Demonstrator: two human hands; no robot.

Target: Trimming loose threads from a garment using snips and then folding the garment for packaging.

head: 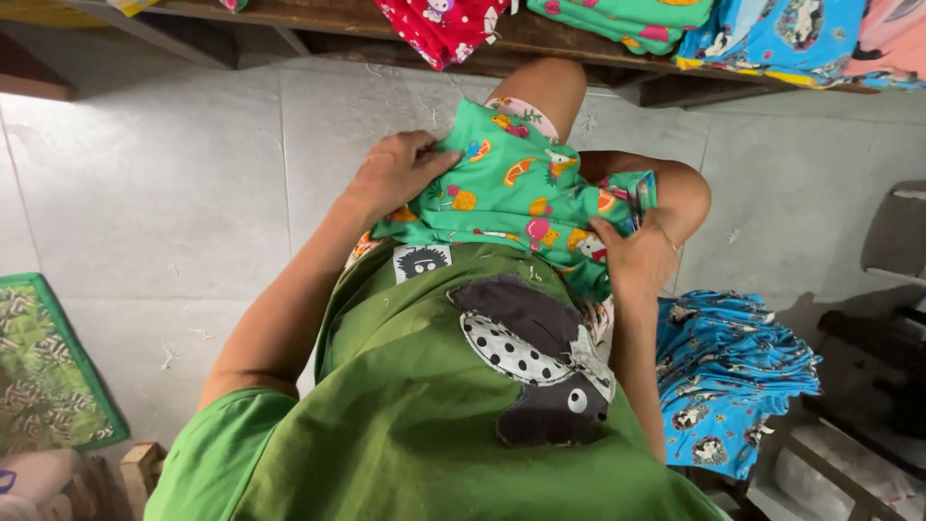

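The person is seated, knees drawn up, with a green printed garment [521, 193] spread across the lap and thighs; the fabric carries small fruit and animal motifs in orange, pink and yellow; the left hand [395, 172] rests on the garment's left upper edge, fingers curled together and pressing down into a fold of the cloth, thumb tucked against the fabric; the right hand [632, 253] grips the garment's right lower corner, fingers closed around a bunched edge, thumb lying on top of the cloth; both hands are in contact with the same garment, one at each side; the person's own green shirt [415, 386], bearing a dark applique with a polka-dot patch, fills the lower centre of the view; just beside the right forearm, a stack of blue printed garments [728, 376] lies in ruffled layers; a wooden shelf [318, 17] runs along the top, holding a red printed garment [444, 24], folded green pieces and blue printed pieces; a green patterned mat [48, 367] lies on the pale tiled floor [164, 174] at the left.
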